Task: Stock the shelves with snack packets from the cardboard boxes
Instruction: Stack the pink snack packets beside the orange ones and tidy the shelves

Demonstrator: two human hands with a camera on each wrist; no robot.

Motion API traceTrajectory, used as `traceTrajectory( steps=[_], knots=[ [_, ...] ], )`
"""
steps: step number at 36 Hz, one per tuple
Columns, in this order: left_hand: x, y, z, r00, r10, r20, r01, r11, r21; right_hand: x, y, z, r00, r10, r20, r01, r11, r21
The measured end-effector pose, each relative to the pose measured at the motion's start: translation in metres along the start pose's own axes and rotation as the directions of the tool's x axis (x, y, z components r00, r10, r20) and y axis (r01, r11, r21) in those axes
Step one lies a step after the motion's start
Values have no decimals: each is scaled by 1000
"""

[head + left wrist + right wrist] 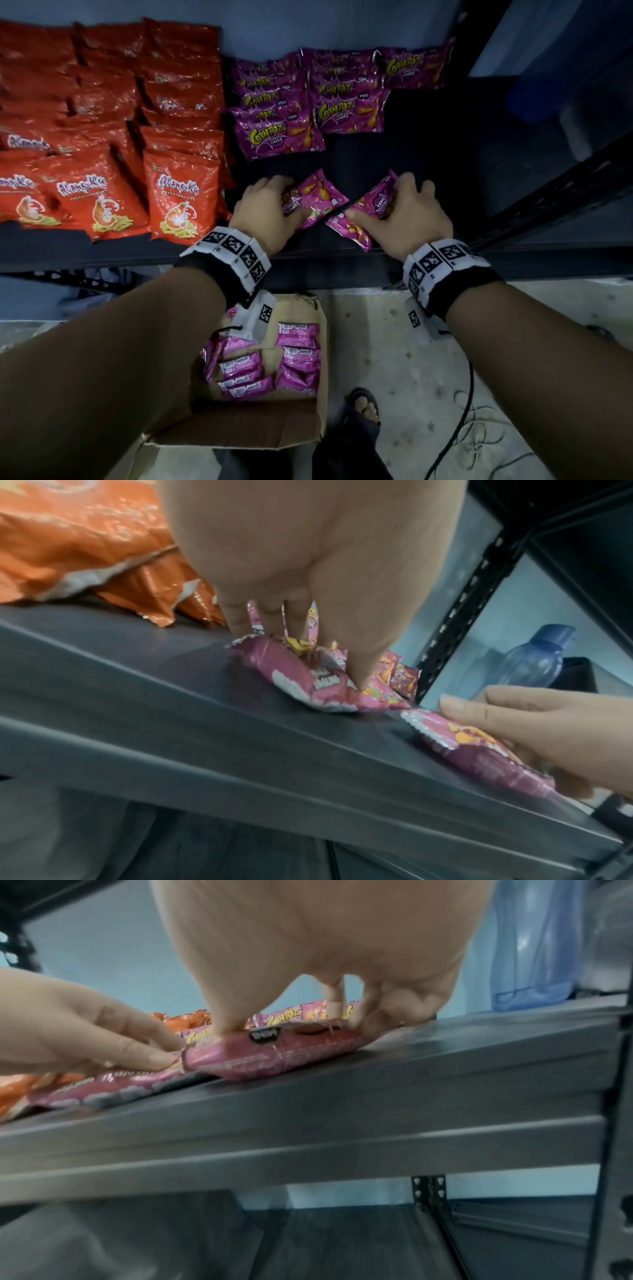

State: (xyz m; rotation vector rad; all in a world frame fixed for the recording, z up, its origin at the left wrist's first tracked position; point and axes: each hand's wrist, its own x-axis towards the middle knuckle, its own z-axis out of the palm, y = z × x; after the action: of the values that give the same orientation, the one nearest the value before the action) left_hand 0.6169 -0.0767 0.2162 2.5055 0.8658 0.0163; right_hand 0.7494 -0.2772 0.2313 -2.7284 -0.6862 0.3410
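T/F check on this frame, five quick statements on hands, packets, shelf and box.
1. Each hand holds a purple packet on the shelf. True: left hand on left packet, right hand on right packet.
2. The cardboard box is empty. False: purple packets remain inside.
3. Red packets fill the shelf's left part. True.
4. The box sits on the shelf. False: it is on the floor below.
5. The held packets are red. False: purple.
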Motion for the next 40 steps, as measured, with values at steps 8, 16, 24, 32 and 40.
traceTrajectory(
  steps=[8, 16, 24, 32, 40],
  knots=[
    [-2, -4, -7, 1000, -3, -23, 2, 999, -49, 18, 3, -17, 985, -120, 128, 97, 979, 177],
    [2, -5, -9, 999, -48, 10, 48, 999, 14, 28, -4, -21, 985, -100, 138, 93, 994, 62],
    [13, 11, -16, 993, -64, 95, 47, 984, 171, 38, -20, -15, 992, -65, 105, 79, 987, -137],
    [32, 28, -32, 1000, -22, 14, 19, 979, 202, 62, -38, -32, 982, -136, 130, 154, 977, -146],
    [66, 37, -34, 996, -52, -72, 78, 897, 434, 97, -54, -43, 974, -208, 93, 223, 957, -185]
  ],
)
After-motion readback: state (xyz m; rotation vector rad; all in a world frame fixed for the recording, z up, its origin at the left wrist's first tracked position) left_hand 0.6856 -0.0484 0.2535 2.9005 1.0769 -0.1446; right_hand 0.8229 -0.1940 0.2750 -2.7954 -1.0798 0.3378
